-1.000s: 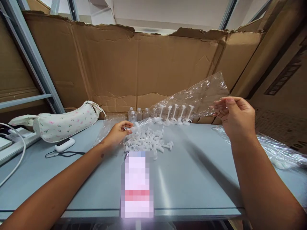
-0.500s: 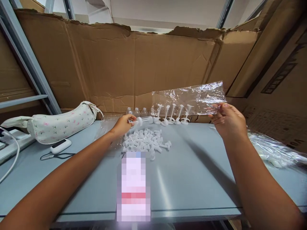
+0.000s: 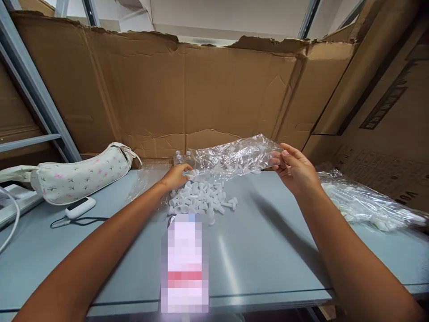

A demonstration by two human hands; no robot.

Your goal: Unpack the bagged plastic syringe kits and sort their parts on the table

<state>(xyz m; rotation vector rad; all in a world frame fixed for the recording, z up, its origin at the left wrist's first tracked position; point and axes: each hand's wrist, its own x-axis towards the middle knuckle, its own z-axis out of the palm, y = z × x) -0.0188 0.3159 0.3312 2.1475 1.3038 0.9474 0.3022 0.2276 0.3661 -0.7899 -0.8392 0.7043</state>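
Observation:
My right hand (image 3: 295, 170) pinches the far right end of a clear plastic bag (image 3: 234, 156), stretched sideways above the table. At the bag's left end, my left hand (image 3: 176, 176) is closed on a clear syringe, which was plainer a moment ago and is now mostly hidden by fingers and shiny film. Just below the bag lies a heap of small white funnel-like plastic pieces (image 3: 197, 197). Behind the film, the upright white stemmed pieces are largely covered. Beside my left fingertips stand small clear bottles (image 3: 178, 157).
A phone-like device with a blurred screen (image 3: 184, 264) stands at the front. On the left are a floral pouch (image 3: 83, 172), a white gadget with a cord (image 3: 80, 207) and a power strip (image 3: 20, 205). Another plastic bag (image 3: 372, 205) lies right. Cardboard (image 3: 201, 89) walls the back.
My right hand has moved left and slightly down, bringing the bag over the syringe and across the upright white pieces. My left hand stays nearly in place.

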